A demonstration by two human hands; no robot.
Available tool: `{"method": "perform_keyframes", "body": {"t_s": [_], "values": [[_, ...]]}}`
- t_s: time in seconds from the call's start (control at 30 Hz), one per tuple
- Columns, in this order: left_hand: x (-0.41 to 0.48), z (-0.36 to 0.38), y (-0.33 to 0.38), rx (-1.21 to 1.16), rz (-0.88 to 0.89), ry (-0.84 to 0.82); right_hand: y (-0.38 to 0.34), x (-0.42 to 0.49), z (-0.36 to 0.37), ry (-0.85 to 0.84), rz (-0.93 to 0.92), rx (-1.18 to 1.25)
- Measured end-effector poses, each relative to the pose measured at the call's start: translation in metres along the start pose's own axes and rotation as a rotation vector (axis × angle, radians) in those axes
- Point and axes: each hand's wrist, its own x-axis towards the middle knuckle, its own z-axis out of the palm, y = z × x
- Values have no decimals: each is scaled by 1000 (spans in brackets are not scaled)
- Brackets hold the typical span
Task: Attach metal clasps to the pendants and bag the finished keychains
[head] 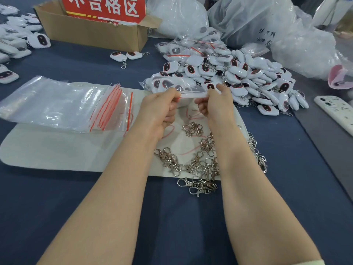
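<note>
My left hand [160,109] and my right hand [215,104] both pinch the top strip of a clear zip bag [172,85] filled with white pendants, held over the white mat [57,150]. The bag's body lies away from me, toward the big heap of white pendants with dark red-rimmed faces [248,77]. Loose silver metal clasps [193,159] are scattered on the mat and the blue table just below my wrists. A stack of empty zip bags with red seal lines [63,104] lies on the left of the mat.
A cardboard box with a red sign [91,29] stands at the back. Two keychains [126,56] lie in front of it. More pendants [17,39] sit at far left, filled bags [191,48] and large plastic sacks [267,22] at back right, a phone [336,111] at right.
</note>
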Motion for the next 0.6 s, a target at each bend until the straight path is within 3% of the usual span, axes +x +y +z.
{"method": "perform_keyframes", "body": {"t_s": [0.27,0.4,0.47,0.53,0.6], "values": [[-1,1,-5,176,206,8,-2,1,0,50,41,-3],[-3,-3,-1,136,319,19,-6,4,-7,62,9,-159],[-3,-5,4,118,361,208,-7,6,-11,87,-23,-276],[-2,-7,5,181,440,508,-9,4,-10,93,-95,-429],[2,-10,4,193,455,630,-11,-2,-3,27,-169,-597]]}}
